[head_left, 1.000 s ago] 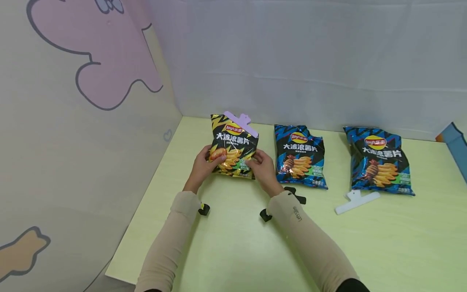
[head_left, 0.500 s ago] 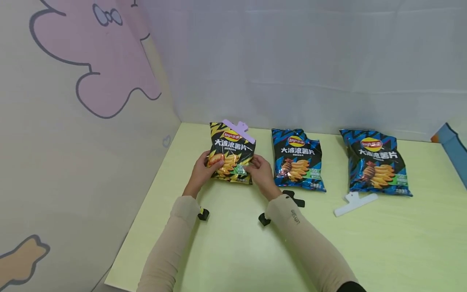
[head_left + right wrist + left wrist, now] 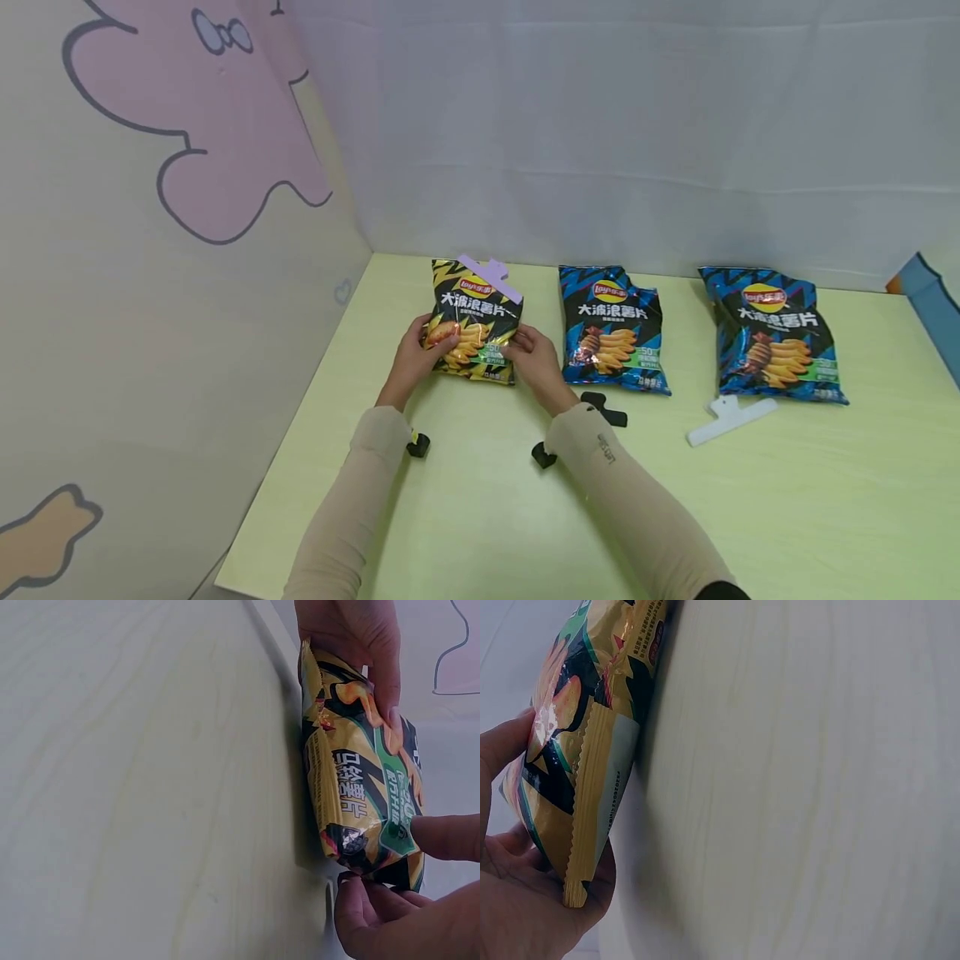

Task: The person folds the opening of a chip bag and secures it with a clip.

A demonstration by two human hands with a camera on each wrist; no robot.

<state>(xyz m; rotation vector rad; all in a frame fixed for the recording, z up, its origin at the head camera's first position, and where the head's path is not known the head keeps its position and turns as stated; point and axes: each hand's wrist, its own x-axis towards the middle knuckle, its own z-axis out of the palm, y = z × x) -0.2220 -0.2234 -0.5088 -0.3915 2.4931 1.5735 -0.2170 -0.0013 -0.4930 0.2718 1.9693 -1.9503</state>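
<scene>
Both hands grip a yellow-and-black bag of potato chips by its sides, at the back left of the table. My left hand has its thumb on the printed front and its fingers round behind; the left wrist view shows the bag's crimped end against that palm. On the other side my right hand pinches the lower right corner, thumb in front and fingers underneath. A purple bag clip sits slanted across the bag's top right corner.
To the right lie two blue-and-black chip bags, a nearer one and a farther one. A black clip lies beside the right wrist, and a white bag clip below the farther bag. A pale curtain hangs behind the table.
The yellow bag has come down slightly toward the table's front, with both hands still holding its sides. The head view has shifted a little. The blue bags and loose clips stay put.
</scene>
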